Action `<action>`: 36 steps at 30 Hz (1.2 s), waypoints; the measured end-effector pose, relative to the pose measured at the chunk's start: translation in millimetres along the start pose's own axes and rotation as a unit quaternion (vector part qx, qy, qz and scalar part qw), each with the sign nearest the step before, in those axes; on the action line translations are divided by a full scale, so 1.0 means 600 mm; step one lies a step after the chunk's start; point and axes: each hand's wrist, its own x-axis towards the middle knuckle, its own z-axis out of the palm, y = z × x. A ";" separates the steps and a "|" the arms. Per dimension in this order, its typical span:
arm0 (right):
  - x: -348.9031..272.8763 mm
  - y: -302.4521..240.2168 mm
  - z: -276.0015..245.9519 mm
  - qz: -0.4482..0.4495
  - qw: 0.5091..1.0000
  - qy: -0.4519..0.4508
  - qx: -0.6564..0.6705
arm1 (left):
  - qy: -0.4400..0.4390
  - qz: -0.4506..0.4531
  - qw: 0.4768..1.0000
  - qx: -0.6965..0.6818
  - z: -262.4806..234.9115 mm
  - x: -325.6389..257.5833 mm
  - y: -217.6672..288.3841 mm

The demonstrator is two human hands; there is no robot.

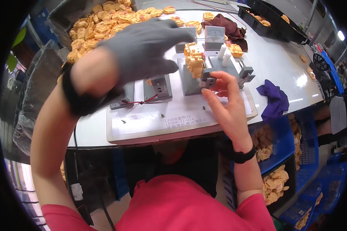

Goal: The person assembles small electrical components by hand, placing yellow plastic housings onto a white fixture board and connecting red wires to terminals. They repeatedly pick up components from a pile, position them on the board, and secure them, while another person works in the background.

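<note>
Yellow plastic part (194, 63) upright on a gray stand (189, 86), between two raised hands.

The left hand (148, 50), in a gray glove, reaches in from the left at the end of a steeply raised forearm, its back showing; the fingers stretch rightward, close together, with the thumb spread well apart below them, and whether they touch the part cannot be told. The bare right hand (228, 106) comes up from the near right, wrist raised and tilted left, index finger and thumb bent and clamped on a small gray block (208, 79) at the part's near right side. A meter (214, 35) stands just beyond, a heap of similar yellow parts (100, 27) lies far left, and a purple cloth (273, 101) lies right.
</note>
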 end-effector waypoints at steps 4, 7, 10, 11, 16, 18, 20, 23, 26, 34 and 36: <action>-0.004 0.017 0.016 -0.049 0.997 0.025 0.044 | -0.153 0.072 0.985 0.039 0.064 0.095 -0.017; -0.006 0.020 0.013 -0.045 0.995 0.032 0.087 | -0.341 -0.008 0.934 0.109 0.053 0.146 0.054; -0.012 0.039 0.015 -0.053 0.995 0.019 0.077 | -0.202 -0.020 0.972 0.115 0.054 0.130 0.060; -0.018 0.053 0.015 -0.053 0.995 0.015 0.079 | -0.128 -0.053 0.986 0.089 0.065 0.123 0.045; -0.026 0.059 -0.012 -0.024 0.994 -0.001 0.110 | -0.054 -0.062 0.995 0.050 -0.073 0.038 -0.003; -0.030 0.058 -0.014 -0.019 0.993 -0.011 0.113 | 0.020 -0.145 0.984 0.104 -0.110 -0.068 -0.091; -0.030 0.063 -0.016 -0.025 0.996 -0.006 0.084 | 0.050 -0.321 0.919 0.221 -0.152 -0.195 -0.170; -0.028 0.062 -0.014 -0.019 0.996 -0.007 0.089 | 0.156 -0.438 0.836 0.290 -0.215 -0.443 -0.276; -0.020 0.051 0.012 -0.014 0.996 -0.009 0.086 | 0.212 -0.550 0.698 0.406 -0.253 -0.721 -0.305; -0.010 0.030 0.004 -0.016 0.997 0.008 0.076 | 0.084 -0.595 0.768 0.221 -0.245 -1.027 -0.435; -0.010 0.028 0.008 -0.004 0.994 0.001 0.106 | 0.162 -0.591 0.761 0.213 -0.236 -1.019 -0.428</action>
